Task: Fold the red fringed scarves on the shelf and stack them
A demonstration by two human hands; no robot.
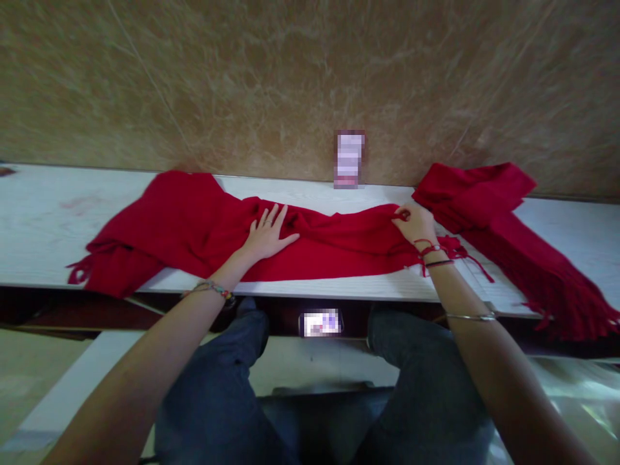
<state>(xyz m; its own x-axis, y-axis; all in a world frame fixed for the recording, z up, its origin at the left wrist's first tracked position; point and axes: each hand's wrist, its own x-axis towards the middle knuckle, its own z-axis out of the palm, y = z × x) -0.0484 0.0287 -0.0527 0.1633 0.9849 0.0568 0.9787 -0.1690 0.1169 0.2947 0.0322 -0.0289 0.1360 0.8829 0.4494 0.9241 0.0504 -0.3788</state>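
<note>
A long red scarf (pixel 320 258) with fringed ends lies along the white tabletop, bunched at its left part and narrower toward the right. My left hand (pixel 268 236) rests flat on the middle of it, fingers spread. At the scarf's right end, my right hand (pixel 415 223) pinches the upper edge between thumb and fingers. Red fringe strands show past my right wrist. Just beyond that hand, a second red scarf (pixel 504 219) lies folded over itself, its fringed end hanging over the table's front edge.
The narrow white table (pixel 300 190) runs against a brown marble-patterned wall (pixel 271 84). A small blurred upright item (pixel 349 159) leans at the wall. Below the front edge, a device with a lit screen (pixel 320 322) sits between my knees.
</note>
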